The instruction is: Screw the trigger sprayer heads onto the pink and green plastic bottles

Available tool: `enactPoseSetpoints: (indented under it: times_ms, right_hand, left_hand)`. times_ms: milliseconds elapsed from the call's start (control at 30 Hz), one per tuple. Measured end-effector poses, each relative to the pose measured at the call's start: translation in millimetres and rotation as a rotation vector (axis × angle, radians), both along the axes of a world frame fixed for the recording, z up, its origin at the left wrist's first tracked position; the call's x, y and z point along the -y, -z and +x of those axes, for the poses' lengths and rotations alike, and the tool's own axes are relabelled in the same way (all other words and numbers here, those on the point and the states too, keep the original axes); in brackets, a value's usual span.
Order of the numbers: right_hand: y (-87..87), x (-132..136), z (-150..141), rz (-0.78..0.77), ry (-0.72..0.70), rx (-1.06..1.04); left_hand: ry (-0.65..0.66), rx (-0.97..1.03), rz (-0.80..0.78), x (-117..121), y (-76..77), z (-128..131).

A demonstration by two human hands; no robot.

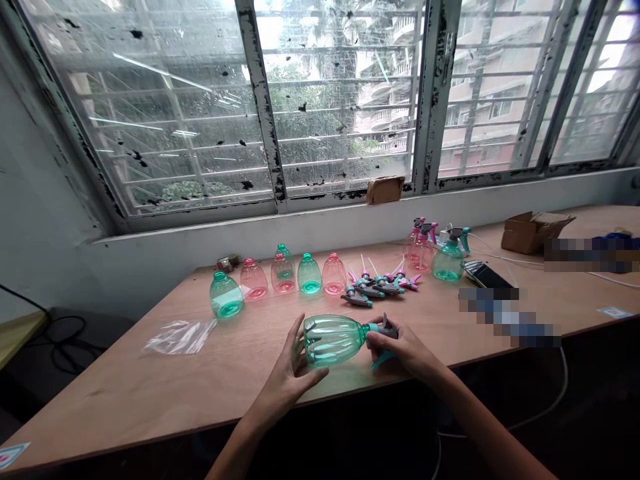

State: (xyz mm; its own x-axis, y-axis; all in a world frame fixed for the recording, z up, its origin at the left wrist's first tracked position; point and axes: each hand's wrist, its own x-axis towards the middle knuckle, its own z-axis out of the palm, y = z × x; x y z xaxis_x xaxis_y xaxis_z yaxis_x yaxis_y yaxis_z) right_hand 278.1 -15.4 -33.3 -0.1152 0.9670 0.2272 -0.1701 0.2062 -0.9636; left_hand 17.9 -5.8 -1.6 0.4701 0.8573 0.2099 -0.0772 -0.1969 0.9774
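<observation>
While right hand grips sprayer, green bottle lies sideways.

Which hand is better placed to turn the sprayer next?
Probably the right hand: it grips the sprayer, while the left hand is loosely open at the base of the bottle.
</observation>
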Motion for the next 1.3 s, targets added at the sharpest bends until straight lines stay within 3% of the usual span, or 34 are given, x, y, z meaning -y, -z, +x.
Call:
enactPoseSetpoints:
  times_ms: [133, 400, 600, 833, 1067, 1300]
  right_hand:
    - [0.1, 0.3, -1.0, 0.005, -0.02, 0.01]
    - [2.0, -0.7, -1.1, 0.003, -0.021, -0.018]
    - [1.6, -0.2, -1.0, 0.019, -0.022, 0.025]
    - [1.5, 0.8, -1.0, 0.018, -0.015, 0.009]
    - [1.0, 0.3, -2.0, 0.012, -0.01, 0.013]
    - [1.0, 1.0, -1.5, 0.02, -0.016, 0.024]
  left_hand:
    - [-0.057, -0.067, -0.019, 0.4, -3.7, -1.3]
    - [0.0, 0.002, 0.026, 1.6, 0.0, -0.6]
    - [-0.088, -0.073, -0.006, -2.0, -2.4, -3.8]
    - [0.0, 0.003, 0.009, 2.3, -3.3, -1.1]
    - [-0.061, -0.067, -0.002, 4.5, -9.3, -0.9]
    - [-0.004, 0.021, -0.002, 2.8, -2.1, 0.8]
